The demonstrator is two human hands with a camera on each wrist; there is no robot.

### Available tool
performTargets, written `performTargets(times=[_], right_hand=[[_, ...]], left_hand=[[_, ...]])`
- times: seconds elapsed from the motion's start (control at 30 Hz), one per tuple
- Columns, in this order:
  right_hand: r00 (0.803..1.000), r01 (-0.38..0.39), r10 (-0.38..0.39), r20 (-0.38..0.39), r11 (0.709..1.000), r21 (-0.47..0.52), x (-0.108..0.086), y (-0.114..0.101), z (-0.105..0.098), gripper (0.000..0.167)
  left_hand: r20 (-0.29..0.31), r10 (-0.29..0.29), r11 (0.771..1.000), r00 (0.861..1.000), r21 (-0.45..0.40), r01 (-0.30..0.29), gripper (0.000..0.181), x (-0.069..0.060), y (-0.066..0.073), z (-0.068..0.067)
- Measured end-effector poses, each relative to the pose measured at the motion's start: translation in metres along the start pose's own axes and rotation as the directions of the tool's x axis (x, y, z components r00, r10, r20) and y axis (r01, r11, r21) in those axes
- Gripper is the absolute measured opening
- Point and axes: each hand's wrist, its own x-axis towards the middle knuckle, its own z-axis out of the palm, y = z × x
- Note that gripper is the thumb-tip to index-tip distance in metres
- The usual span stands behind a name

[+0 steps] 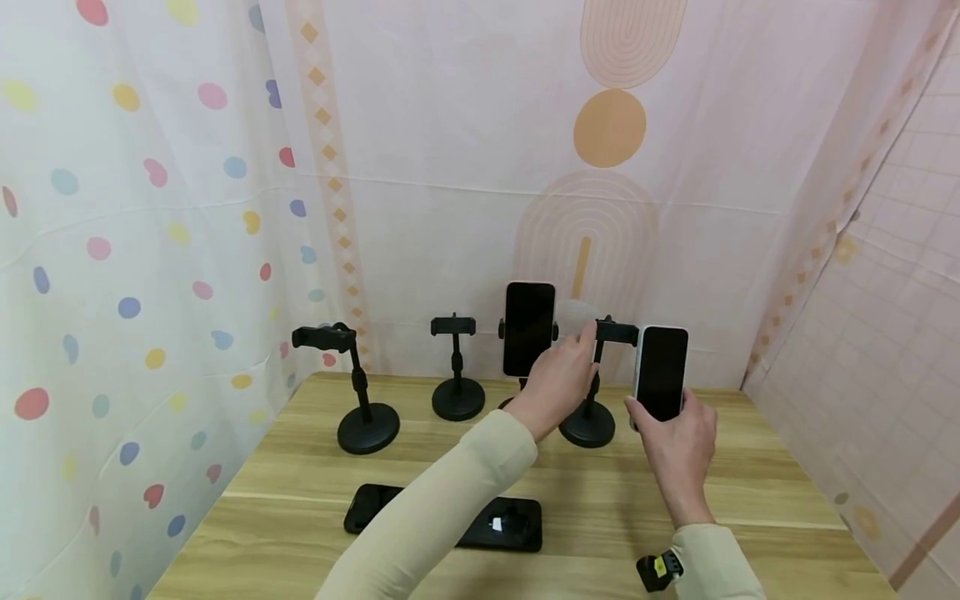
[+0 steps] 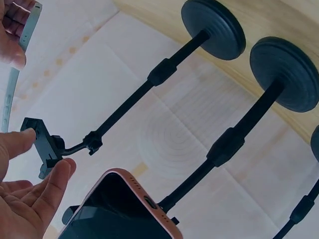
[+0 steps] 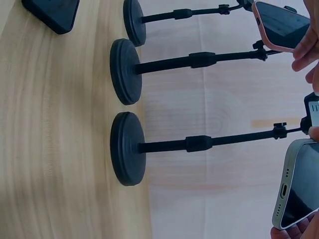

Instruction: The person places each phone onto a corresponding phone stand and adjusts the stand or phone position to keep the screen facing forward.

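Note:
My left hand (image 1: pixel 561 375) is at the black clamp (image 1: pixel 618 333) of the rightmost phone stand (image 1: pixel 588 427). In the left wrist view, the thumb and fingers grip opposite ends of that clamp (image 2: pixel 44 145), which holds no phone. Just to the right, my right hand (image 1: pixel 681 446) holds a pale-cased phone (image 1: pixel 662 373) upright by its lower part, its dark screen facing me. The right wrist view shows this phone (image 3: pixel 300 186) close beside the clamp. A pink-edged phone (image 1: pixel 528 329) sits upright in the neighbouring stand, whose base is partly behind my left arm.
Two more black stands, one far left (image 1: pixel 367 429) and one at the back (image 1: pixel 457 398), have no phone in their clamps. Black phones (image 1: pixel 517 529) lie on the wooden table (image 1: pixel 585 517), partly covered by my left sleeve. Patterned curtains (image 1: pixel 435 108) hang behind and at both sides.

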Motion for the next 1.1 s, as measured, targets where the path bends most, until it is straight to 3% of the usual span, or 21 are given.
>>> performTargets(times=[0.33,0.7,0.93,1.1], right_hand=[[0.999,0.044,-0.046,0.029,0.998,0.055,0.005,-0.010,0.002,0.081],[0.994,0.024,-0.035,0.102,0.994,0.106,0.011,-0.018,0.004,0.078],[0.990,0.033,-0.048,0.133,0.993,0.114,0.015,-0.022,0.007,0.072],[0.984,0.026,-0.049,0.169,0.991,0.134,0.020,-0.025,0.007,0.070]], left_hand=[[0.042,-0.041,0.999,0.998,0.002,0.041,0.050,0.013,0.004,-0.002],[0.125,-0.068,0.997,0.990,-0.011,0.070,0.051,0.027,0.001,0.003],[0.124,-0.072,0.995,0.990,-0.065,0.081,0.039,0.030,-0.001,0.005],[0.092,-0.047,0.993,0.995,-0.099,0.057,0.027,0.029,-0.002,0.005]])
